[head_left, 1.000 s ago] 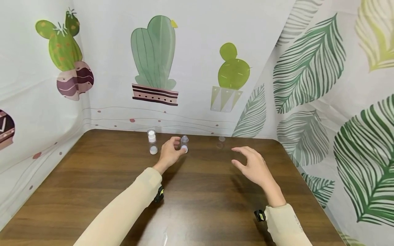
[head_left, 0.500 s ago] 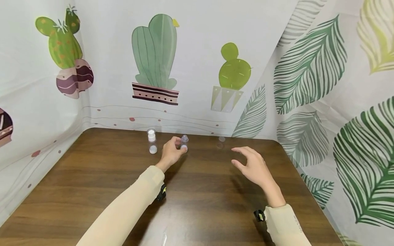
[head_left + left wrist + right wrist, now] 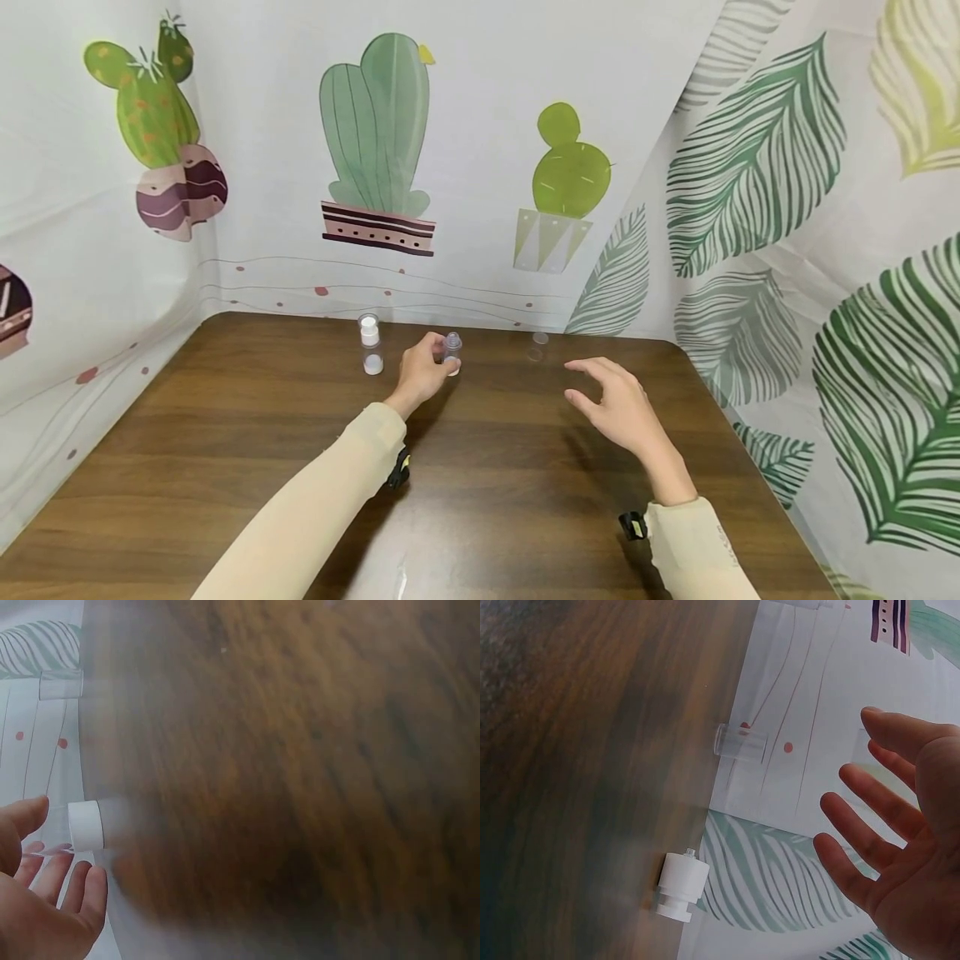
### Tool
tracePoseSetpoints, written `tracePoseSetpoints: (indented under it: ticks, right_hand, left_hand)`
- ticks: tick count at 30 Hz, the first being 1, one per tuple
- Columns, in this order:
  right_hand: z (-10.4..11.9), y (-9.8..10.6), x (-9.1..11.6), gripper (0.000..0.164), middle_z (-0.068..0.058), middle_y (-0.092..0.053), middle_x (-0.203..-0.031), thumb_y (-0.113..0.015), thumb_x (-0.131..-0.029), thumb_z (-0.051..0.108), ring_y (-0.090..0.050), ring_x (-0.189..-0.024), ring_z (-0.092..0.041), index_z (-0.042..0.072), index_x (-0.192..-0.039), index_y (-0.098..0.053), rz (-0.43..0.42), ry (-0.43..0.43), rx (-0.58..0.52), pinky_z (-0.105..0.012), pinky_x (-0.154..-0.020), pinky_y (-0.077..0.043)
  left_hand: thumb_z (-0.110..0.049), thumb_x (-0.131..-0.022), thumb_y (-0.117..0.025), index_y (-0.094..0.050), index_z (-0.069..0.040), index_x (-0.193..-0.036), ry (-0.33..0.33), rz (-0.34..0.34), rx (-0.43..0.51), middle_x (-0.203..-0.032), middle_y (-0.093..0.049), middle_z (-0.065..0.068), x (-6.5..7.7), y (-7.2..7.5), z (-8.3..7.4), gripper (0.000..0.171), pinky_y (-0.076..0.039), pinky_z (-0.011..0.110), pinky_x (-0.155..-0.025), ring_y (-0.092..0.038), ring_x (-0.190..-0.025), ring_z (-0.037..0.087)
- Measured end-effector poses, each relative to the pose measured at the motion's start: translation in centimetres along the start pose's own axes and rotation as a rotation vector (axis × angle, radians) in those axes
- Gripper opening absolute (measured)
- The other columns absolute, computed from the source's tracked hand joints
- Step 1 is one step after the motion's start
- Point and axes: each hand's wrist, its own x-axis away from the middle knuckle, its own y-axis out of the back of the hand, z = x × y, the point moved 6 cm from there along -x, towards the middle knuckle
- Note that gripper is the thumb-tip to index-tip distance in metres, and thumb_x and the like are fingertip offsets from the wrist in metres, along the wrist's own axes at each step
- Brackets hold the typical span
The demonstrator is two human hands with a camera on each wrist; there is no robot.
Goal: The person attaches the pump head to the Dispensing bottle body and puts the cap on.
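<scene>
My left hand (image 3: 422, 371) holds a small clear bottle (image 3: 453, 343) between thumb and fingers near the table's back edge. The bottle is upright with no pump on its neck; its white base (image 3: 86, 826) shows in the left wrist view. My right hand (image 3: 617, 404) hovers above the table at the right, fingers apart and holding nothing. Beyond it stands a clear cap (image 3: 538, 347), also in the right wrist view. A white pump head (image 3: 682, 883) appears on the table in that view; the right hand seems to hide it from the head view.
To the left of the left hand stands a second clear bottle (image 3: 372, 345) with a white pump and white base. The brown wooden table (image 3: 480, 500) ends at a printed cloth backdrop (image 3: 480, 167) behind and on both sides.
The left hand and the bottle have shifted slightly to the right. The right hand stays where it was; the cap and second bottle have not moved.
</scene>
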Motion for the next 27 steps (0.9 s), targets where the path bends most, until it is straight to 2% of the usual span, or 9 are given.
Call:
tracePoseSetpoints:
  ticks: [8, 18, 22, 27]
  right_hand:
    - [0.0, 0.3, 0.0, 0.043, -0.006, -0.073, -0.129, -0.084, -0.092, 0.017, -0.068, -0.103, -0.025, 0.012, -0.133, -0.072, -0.005, 0.005, 0.013, -0.047, -0.085, -0.054]
    - [-0.5, 0.8, 0.0, 0.044, -0.007, -0.073, -0.128, -0.084, -0.092, 0.017, -0.069, -0.111, -0.031, 0.013, -0.134, -0.071, -0.008, -0.012, 0.023, -0.048, -0.08, -0.055]
    - [-1.0, 1.1, 0.0, 0.043, -0.008, -0.072, -0.129, -0.083, -0.094, 0.016, -0.068, -0.117, -0.033, 0.012, -0.135, -0.07, -0.004, -0.013, 0.024, -0.053, -0.086, -0.056]
    - [-1.4, 1.5, 0.1, 0.043, -0.009, -0.073, -0.128, -0.083, -0.093, 0.015, -0.067, -0.118, -0.034, 0.011, -0.134, -0.071, -0.014, -0.006, 0.021, -0.058, -0.092, -0.055]
  left_hand:
    - [-0.022, -0.095, -0.08, -0.063, -0.009, -0.128, -0.026, -0.005, 0.015, -0.126, -0.076, 0.013, 0.5, 0.7, 0.2, 0.039, -0.047, 0.052, -0.107, -0.064, -0.127, 0.034]
    - [-0.021, -0.094, -0.08, -0.064, -0.008, -0.128, -0.094, 0.008, 0.031, -0.124, -0.076, 0.013, 1.7, 1.5, -0.7, 0.04, -0.049, 0.053, -0.105, -0.067, -0.12, 0.032]
    - [-0.021, -0.093, -0.081, -0.064, -0.009, -0.128, -0.12, 0.02, 0.038, -0.12, -0.076, 0.012, 2.4, 1.8, -1.0, 0.041, -0.05, 0.052, -0.103, -0.068, -0.117, 0.031]
    - [-0.019, -0.092, -0.082, -0.065, -0.01, -0.126, -0.159, 0.03, 0.058, -0.118, -0.076, 0.012, 3.5, 2.1, -1.5, 0.039, -0.05, 0.053, -0.105, -0.068, -0.117, 0.033]
